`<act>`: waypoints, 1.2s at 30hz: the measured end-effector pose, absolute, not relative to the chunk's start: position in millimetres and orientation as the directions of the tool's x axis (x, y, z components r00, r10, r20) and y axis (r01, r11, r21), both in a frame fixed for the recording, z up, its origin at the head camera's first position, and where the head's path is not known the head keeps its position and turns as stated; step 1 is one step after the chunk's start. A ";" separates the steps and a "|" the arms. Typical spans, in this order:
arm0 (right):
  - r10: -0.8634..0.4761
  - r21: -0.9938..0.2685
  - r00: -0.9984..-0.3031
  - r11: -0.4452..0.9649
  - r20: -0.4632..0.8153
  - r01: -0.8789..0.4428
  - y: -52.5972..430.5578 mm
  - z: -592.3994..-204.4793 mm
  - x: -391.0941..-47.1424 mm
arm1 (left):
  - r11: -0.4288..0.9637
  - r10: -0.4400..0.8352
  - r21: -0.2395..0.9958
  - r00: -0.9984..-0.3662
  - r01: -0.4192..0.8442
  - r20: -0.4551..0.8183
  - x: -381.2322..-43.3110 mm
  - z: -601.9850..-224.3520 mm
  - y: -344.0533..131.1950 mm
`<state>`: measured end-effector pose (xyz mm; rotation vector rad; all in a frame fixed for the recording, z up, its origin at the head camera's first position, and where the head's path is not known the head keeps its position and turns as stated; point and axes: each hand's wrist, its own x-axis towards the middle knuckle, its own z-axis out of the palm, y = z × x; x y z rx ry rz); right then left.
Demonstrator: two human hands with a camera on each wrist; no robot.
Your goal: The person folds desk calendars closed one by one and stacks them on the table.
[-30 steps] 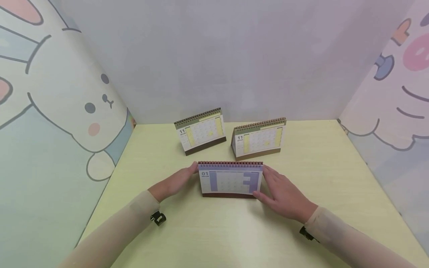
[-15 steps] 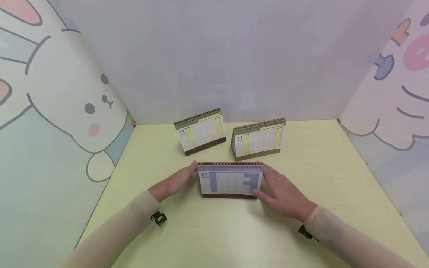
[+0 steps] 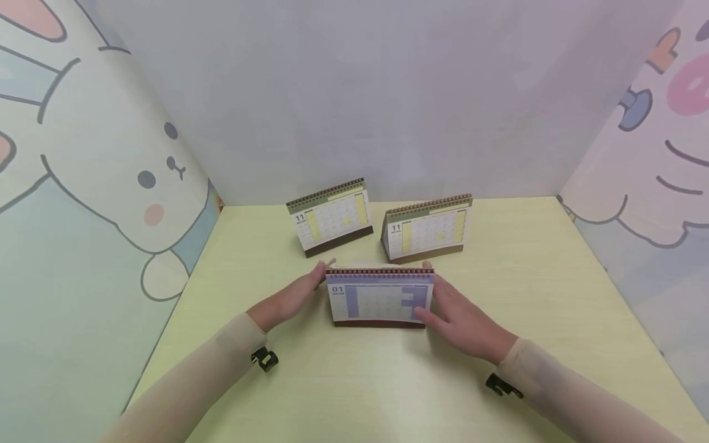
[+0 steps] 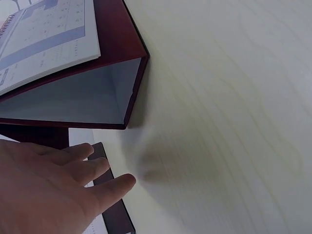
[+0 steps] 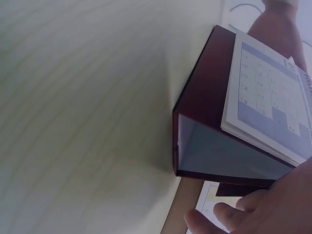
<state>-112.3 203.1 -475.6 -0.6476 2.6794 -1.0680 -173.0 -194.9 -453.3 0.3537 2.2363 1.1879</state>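
A desk calendar [image 3: 382, 301] with a purple "01" page and a dark red stand is upright in the middle of the table. My left hand [image 4: 48, 180] is at its left side, fingers extended behind it, close to a dark red flap [image 4: 44, 136] at its back. At the right side, my right hand [image 3: 462, 320] has its thumb over the lower front corner and its fingers reaching behind. Above the spiral binding, a pale strip [image 3: 360, 266] shows at the back. The calendar hides part of both hands' fingers in the head view.
Two more desk calendars, both showing "11", stand farther back: a dark-based one [image 3: 335, 218] on the left and a brown-based one [image 3: 429, 231] on the right. Walls with cartoon animals flank the light wooden table [image 3: 354, 394]; a plain wall [image 3: 354, 111] stands behind.
Both hands shift slightly inward and the left fingertips rise behind the calendar. The pale strip and a thin edge have appeared above the binding. The two rear calendars stay put.
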 end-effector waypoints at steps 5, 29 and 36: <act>-0.482 -0.770 -0.876 0.558 0.002 -0.308 201.6 -472.1 -115.6 | 0.556 0.482 0.830 -0.800 -0.034 -0.356 -173.4 -453.6 -194.2; -0.499 -0.926 -0.859 0.366 -0.111 -0.093 208.9 -451.8 -130.3 | 0.500 0.505 0.866 -0.817 0.013 -0.279 -177.3 -442.2 -188.1; -0.485 -0.928 -0.863 0.368 -0.141 -0.055 209.0 -449.2 -132.9 | 0.463 0.534 0.885 -0.810 0.040 -0.243 -178.1 -439.0 -188.9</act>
